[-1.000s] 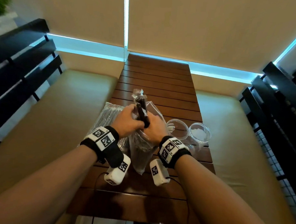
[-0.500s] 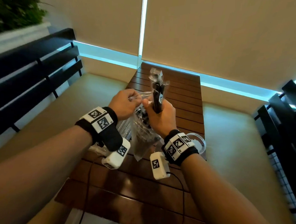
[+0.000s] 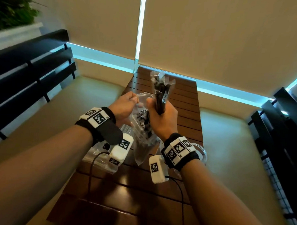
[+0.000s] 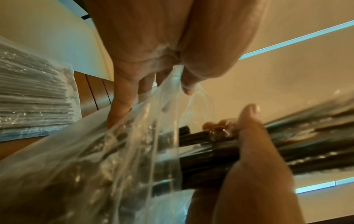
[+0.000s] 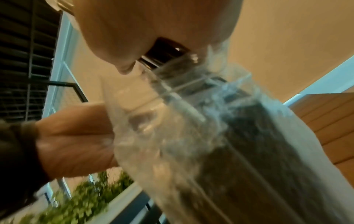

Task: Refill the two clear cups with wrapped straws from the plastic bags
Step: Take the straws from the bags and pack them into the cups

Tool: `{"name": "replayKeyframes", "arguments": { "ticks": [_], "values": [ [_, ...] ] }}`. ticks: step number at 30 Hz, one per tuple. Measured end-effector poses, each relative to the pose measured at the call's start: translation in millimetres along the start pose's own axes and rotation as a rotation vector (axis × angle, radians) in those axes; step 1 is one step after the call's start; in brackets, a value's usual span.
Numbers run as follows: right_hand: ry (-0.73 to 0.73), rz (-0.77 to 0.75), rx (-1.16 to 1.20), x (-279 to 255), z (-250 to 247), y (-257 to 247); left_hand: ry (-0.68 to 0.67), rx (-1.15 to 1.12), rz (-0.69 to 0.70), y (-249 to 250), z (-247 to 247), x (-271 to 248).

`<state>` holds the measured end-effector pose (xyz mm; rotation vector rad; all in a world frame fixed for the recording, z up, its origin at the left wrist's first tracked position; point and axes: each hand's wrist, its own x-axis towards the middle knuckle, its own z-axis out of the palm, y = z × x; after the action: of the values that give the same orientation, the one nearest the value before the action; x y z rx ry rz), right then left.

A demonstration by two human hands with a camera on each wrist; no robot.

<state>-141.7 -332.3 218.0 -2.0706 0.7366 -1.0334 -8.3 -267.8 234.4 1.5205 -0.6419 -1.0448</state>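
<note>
table [image 3: 183, 103]: slatted brown wood, runs up the centre of head view; everything sits or hangs over its middle stretch.
second bag [image 3: 99, 158]: clear, full of wrapped straws, flat on table at lower left of centre, partly under left wrist; untouched. Also at left edge of left wrist view [image 4: 34, 94].
held bag [image 3: 142, 129]: clear plastic, hangs centre frame between both hands, mouth up, bottom corner near table; dark wrapped straws left inside.
left hand [image 3: 123, 105]: left of centre; thumb and fingers pinch the bag's rim, holding the mouth open. Left wrist view shows thumb [image 4: 188, 84] pressed on the film.
right hand [image 3: 161, 116]: just right of bag mouth, fist clamped round a bundle.
straw bundle [image 3: 160, 94]: dark straws in clear wrappers, upright, upper ends above centre frame; lower ends look at or just inside the bag mouth, cannot tell if fully out.
clear cup [image 3: 202, 152]: only a rim slice shows at right of the right wristband; other cup hidden, fill level cannot tell.
step: lift bundle clear of the bag, carry to a cup.
how to do well: pull straight up along the bag's length; keep left pinch firm so film does not ride up with the straws; keep fist tight, wrappers are slick and the bundle could fan out; tip lower ends first into the cup.
risk: loose straws snagging on the rim, dropping on table.
</note>
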Motion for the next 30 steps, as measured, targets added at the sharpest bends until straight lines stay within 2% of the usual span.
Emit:
{"name": "replayKeyframes", "arguments": {
  "ticks": [3, 6, 10, 15, 18, 21, 23, 25, 27, 28, 30],
  "values": [
    [-0.022, -0.034, 0.023, 7, 7, -4, -0.015, -0.045, 0.014, 2, -10, 7],
    [0.074, 0.015, 0.120, 19, 13, 0, -0.051, -0.187, -0.019, 0, -17, 13],
    [-0.105, 0.057, -0.079, 20, 25, 12, -0.037, -0.237, -0.008, -8, -18, 15],
    [0.069, -0.002, 0.089, 31, 22, -9, -0.020, -0.386, -0.010, -11, -26, 29],
    [0.166, -0.013, 0.141, 53, 16, -24, 0.005, -0.471, 0.037, -5, -28, 40],
    [0.219, -0.038, 0.200, 68, 9, -27, 0.052, -0.524, 0.052, -7, -26, 54],
    [0.212, -0.039, 0.198, 72, 9, -26, 0.125, -0.420, 0.028, -22, -28, 68],
    [0.196, -0.022, 0.198, 71, 13, -20, 0.171, -0.112, -0.045, -46, -32, 79],
    [0.207, 0.013, 0.224, 67, 18, -9, 0.150, 0.155, -0.167, -75, -36, 86],
    [0.211, 0.047, 0.240, 64, 21, -3, 0.156, 0.225, -0.219, -87, -37, 87],
    [0.204, 0.116, 0.261, 57, 25, 8, 0.188, 0.196, -0.286, -111, -44, 96]
  ]
}}
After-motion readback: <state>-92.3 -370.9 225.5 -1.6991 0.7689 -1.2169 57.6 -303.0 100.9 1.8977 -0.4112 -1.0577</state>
